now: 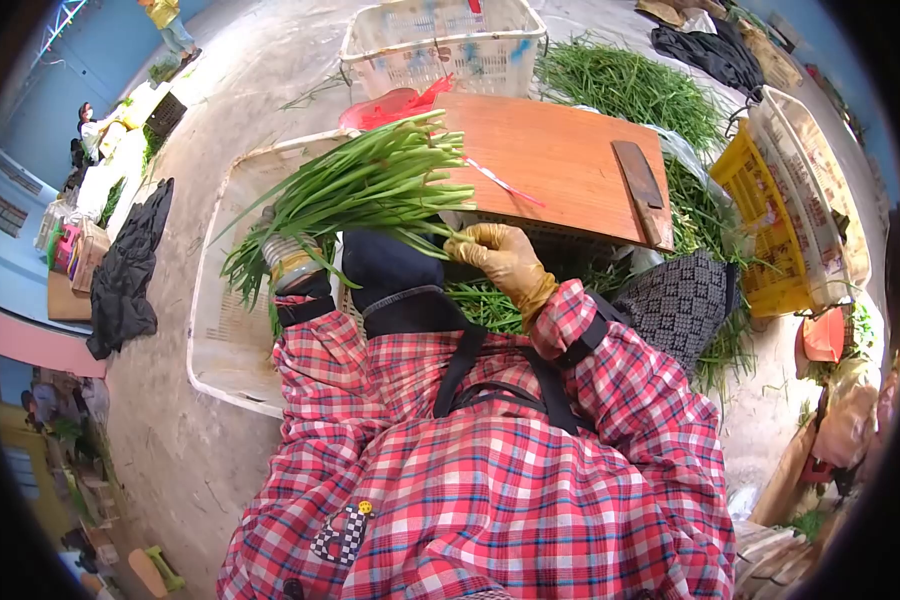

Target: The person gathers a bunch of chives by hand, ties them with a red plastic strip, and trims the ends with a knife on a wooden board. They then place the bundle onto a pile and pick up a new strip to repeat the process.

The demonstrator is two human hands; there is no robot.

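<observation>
A large bunch of long green stalks (370, 175) lies across my left hand (292, 262), which is wrapped round its underside in a striped, yellowish glove. My right hand (505, 262), in a yellow glove, pinches the end of a few stalks at the bunch's right side. Just beyond my hands is a brown wooden board (550, 150). A knife (638, 180) rests near the board's right edge. A red-and-white strip (505, 183) hangs over the board's front left part. Below the board, more green stalks (485, 305) show between my arms.
A white crate (210, 330) stands at my left, another crate (445, 60) beyond the board. Loose greens (635, 85) pile behind and right of the board. A yellow crate (760, 225) leans at the right. Two people (170, 25) (90, 130) are far off at the upper left.
</observation>
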